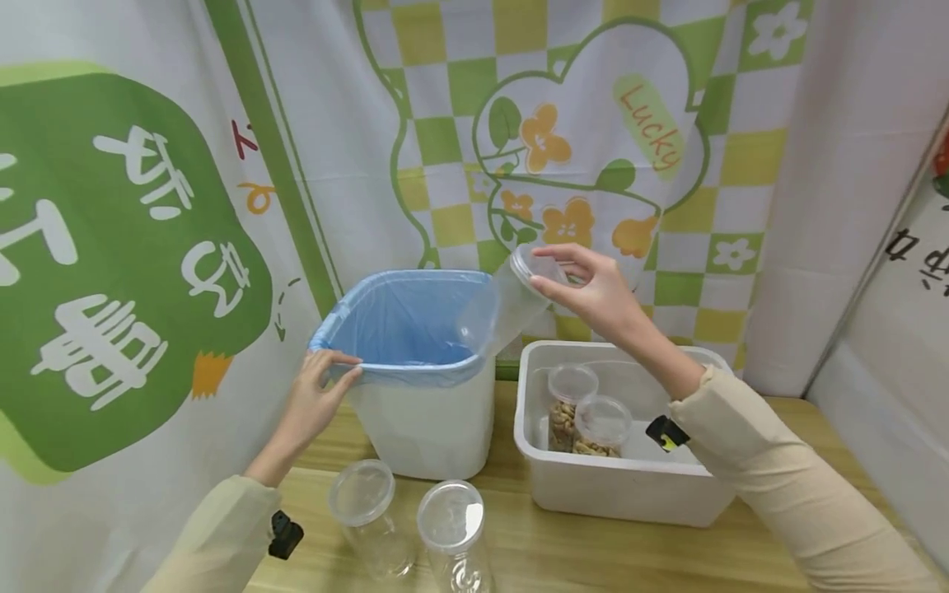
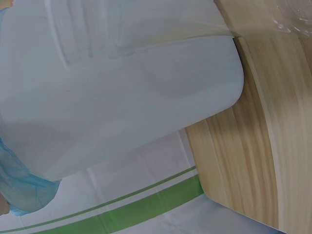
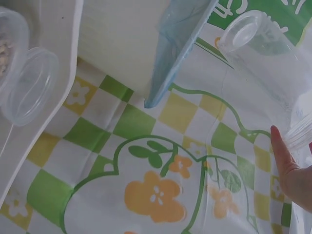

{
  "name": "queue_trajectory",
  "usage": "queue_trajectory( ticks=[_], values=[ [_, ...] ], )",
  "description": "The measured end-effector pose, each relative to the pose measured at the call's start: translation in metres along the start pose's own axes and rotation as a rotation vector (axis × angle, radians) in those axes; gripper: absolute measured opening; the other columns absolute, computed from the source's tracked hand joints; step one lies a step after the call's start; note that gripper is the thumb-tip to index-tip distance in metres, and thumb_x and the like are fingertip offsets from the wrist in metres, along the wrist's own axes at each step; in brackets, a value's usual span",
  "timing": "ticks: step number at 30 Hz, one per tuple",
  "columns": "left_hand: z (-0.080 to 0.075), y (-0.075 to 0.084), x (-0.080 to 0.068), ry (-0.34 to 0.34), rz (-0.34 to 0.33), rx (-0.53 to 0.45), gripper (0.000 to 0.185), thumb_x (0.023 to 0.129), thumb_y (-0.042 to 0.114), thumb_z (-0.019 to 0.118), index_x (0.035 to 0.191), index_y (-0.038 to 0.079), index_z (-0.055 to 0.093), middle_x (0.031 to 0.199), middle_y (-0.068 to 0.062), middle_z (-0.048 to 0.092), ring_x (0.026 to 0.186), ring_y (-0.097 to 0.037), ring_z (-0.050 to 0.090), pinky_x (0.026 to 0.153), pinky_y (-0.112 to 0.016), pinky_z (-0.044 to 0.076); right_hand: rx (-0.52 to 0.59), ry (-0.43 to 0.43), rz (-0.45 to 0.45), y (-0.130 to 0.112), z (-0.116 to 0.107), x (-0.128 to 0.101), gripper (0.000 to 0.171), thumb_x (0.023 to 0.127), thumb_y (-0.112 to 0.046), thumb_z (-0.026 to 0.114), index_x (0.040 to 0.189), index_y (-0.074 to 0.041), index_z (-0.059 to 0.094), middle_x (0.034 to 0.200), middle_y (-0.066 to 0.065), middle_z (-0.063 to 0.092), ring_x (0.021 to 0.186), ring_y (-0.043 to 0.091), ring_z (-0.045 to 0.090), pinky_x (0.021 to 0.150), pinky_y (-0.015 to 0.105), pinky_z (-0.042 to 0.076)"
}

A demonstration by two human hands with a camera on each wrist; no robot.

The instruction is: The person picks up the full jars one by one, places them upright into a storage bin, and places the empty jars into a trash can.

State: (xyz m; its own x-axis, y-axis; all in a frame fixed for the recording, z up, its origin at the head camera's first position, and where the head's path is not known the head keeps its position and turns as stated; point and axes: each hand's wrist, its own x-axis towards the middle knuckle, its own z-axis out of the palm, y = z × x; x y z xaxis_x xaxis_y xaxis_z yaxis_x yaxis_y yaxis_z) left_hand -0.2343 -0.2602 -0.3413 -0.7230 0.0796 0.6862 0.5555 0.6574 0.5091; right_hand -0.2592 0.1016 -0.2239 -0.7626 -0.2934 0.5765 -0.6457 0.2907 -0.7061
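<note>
Tipping an empty clear plastic jar [image 1: 506, 298] over the white blue-lined bin [image 1: 415, 371], the right hand [image 1: 593, 288] is gripping its base while the left hand [image 1: 315, 395] is clutching the bin's rim, though a loose grip could be dropping the jar inside.

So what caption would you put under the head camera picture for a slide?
Right hand tips an empty clear jar over the blue-lined bin while the left hand grips its rim.

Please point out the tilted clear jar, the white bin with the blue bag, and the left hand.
tilted clear jar [image 1: 504, 305], head view, on its clear side wall.
white bin [image 1: 430, 428], head view, on its front wall.
left hand [image 1: 315, 395], head view, on its back.
</note>
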Motion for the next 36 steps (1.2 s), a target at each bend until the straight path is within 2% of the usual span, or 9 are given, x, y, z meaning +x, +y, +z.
queue_trajectory(
  ticks=[4, 7, 11, 15, 25, 28, 31, 36],
  values=[
    [-0.001, -0.001, -0.001, -0.006, -0.005, 0.011, 0.012, 0.080, 0.000, 0.061, 0.091, -0.001, 0.059, 0.090, -0.014, 0.058, 0.091, -0.020, 0.048, 0.107, -0.049, 0.006, -0.003, 0.022, -0.043, -0.003, 0.017, 0.016, 0.038, 0.079, -0.025, 0.066, 0.113, -0.009, 0.058, 0.119, 0.006, 0.055, 0.111, 0.020, 0.050, 0.095, 0.032, 0.039],
    [-0.001, -0.001, 0.000, 0.001, 0.000, 0.002, 0.012, 0.080, 0.000, 0.061, 0.091, -0.001, 0.060, 0.090, -0.013, 0.058, 0.092, -0.016, 0.047, 0.107, -0.049, 0.006, -0.030, 0.031, -0.038, -0.003, 0.027, 0.026, 0.039, 0.079, -0.026, 0.066, 0.113, -0.010, 0.058, 0.120, 0.006, 0.055, 0.111, 0.022, 0.049, 0.095, 0.032, 0.039],
    [0.001, 0.000, 0.002, 0.020, 0.019, -0.026, 0.011, 0.079, -0.001, 0.062, 0.090, -0.001, 0.060, 0.089, -0.014, 0.058, 0.090, -0.009, 0.046, 0.106, -0.052, 0.006, -0.062, 0.003, 0.003, 0.001, 0.039, 0.035, 0.039, 0.079, -0.029, 0.066, 0.114, -0.013, 0.058, 0.124, 0.006, 0.052, 0.113, 0.025, 0.048, 0.094, 0.034, 0.040],
    [0.001, 0.001, 0.002, 0.029, 0.028, -0.027, 0.011, 0.079, -0.002, 0.062, 0.090, -0.001, 0.060, 0.088, -0.014, 0.058, 0.089, -0.010, 0.046, 0.105, -0.053, 0.007, -0.074, -0.037, 0.037, 0.008, 0.053, 0.041, 0.040, 0.079, -0.032, 0.066, 0.114, -0.013, 0.058, 0.125, 0.006, 0.051, 0.113, 0.029, 0.047, 0.094, 0.037, 0.040],
    [0.001, -0.003, -0.001, 0.013, 0.025, -0.007, 0.011, 0.080, -0.002, 0.060, 0.090, -0.001, 0.059, 0.089, -0.014, 0.057, 0.090, -0.018, 0.047, 0.105, -0.053, 0.007, -0.149, -0.095, 0.064, 0.022, 0.081, 0.040, 0.041, 0.077, -0.031, 0.067, 0.111, -0.010, 0.060, 0.117, 0.010, 0.054, 0.107, 0.026, 0.049, 0.089, 0.038, 0.043],
    [0.001, -0.004, -0.001, 0.016, 0.025, -0.012, 0.012, 0.079, -0.003, 0.061, 0.090, -0.002, 0.059, 0.089, -0.014, 0.057, 0.091, -0.016, 0.047, 0.106, -0.053, 0.007, -0.164, -0.110, 0.061, 0.023, 0.090, 0.038, 0.041, 0.076, -0.031, 0.068, 0.111, -0.010, 0.060, 0.115, 0.010, 0.056, 0.104, 0.025, 0.050, 0.088, 0.037, 0.044],
    [0.001, -0.004, 0.000, 0.012, 0.021, -0.009, 0.012, 0.079, -0.001, 0.062, 0.091, -0.001, 0.059, 0.090, -0.013, 0.057, 0.092, -0.012, 0.046, 0.106, -0.052, 0.007, -0.155, -0.127, 0.050, 0.026, 0.098, 0.036, 0.040, 0.077, -0.029, 0.068, 0.110, -0.008, 0.060, 0.116, 0.011, 0.056, 0.105, 0.027, 0.051, 0.088, 0.037, 0.044],
    [0.002, -0.005, -0.002, 0.022, 0.029, -0.025, 0.012, 0.080, 0.002, 0.062, 0.091, -0.001, 0.059, 0.090, -0.012, 0.057, 0.092, -0.017, 0.048, 0.107, -0.050, 0.006, -0.124, -0.143, 0.017, 0.027, 0.106, 0.031, 0.037, 0.078, -0.025, 0.068, 0.108, -0.006, 0.060, 0.114, 0.011, 0.057, 0.105, 0.026, 0.053, 0.086, 0.032, 0.046]
  ],
)
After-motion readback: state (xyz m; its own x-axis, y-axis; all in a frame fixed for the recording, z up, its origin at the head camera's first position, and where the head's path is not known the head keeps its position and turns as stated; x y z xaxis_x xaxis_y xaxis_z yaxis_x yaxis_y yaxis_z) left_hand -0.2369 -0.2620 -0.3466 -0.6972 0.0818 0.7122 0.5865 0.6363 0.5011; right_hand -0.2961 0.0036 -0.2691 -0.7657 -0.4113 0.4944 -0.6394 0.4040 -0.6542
